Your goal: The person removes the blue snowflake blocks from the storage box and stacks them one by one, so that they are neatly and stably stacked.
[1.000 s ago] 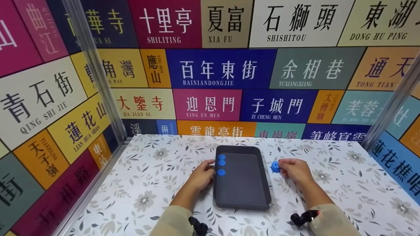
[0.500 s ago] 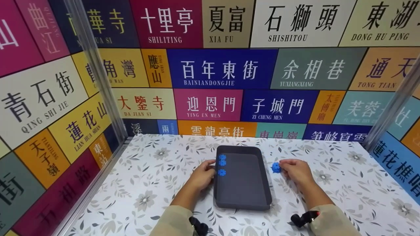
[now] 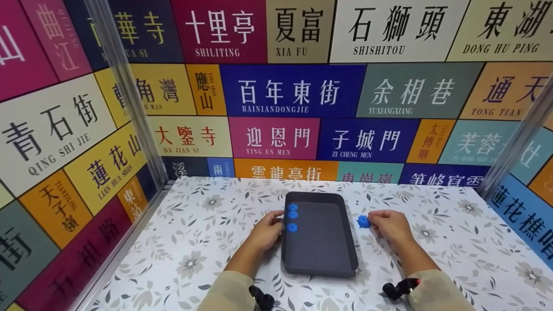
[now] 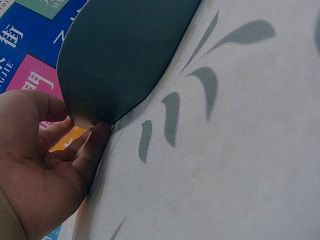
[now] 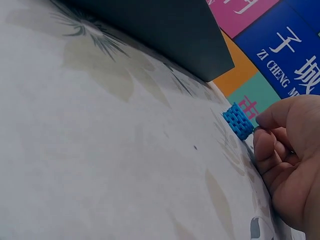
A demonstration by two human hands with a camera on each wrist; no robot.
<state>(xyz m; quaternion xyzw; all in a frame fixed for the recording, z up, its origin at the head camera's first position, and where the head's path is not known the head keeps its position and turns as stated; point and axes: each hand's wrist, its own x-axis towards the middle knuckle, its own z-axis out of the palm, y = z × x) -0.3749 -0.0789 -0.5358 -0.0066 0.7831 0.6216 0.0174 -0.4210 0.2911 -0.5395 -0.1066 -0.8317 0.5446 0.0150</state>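
Observation:
A dark grey rectangular tray [image 3: 319,242] lies on the table. Three small blue flower-shaped pieces [image 3: 292,227] are in a column along its left inner side. My left hand [image 3: 266,231] grips the tray's left side; in the left wrist view, thumb and fingers [image 4: 95,142] meet at the outer wall. To the right of the tray, my right hand [image 3: 390,225] pinches a small blue toothed piece [image 5: 238,121] between thumb and fingertips. In the right wrist view this piece looks like a short cylinder with rows of knobs, close over the tabletop.
A cloth with grey leaves and flowers covers the table [image 3: 207,242]. Behind it rises a wall of coloured sign panels [image 3: 293,90], with clear upright strips at both corners. Black wrist cameras [image 3: 402,288] sit on both sleeves.
The head view has shifted very slightly. The blue toothed piece in the right hand has turned a little; the left hand and tray stay put.

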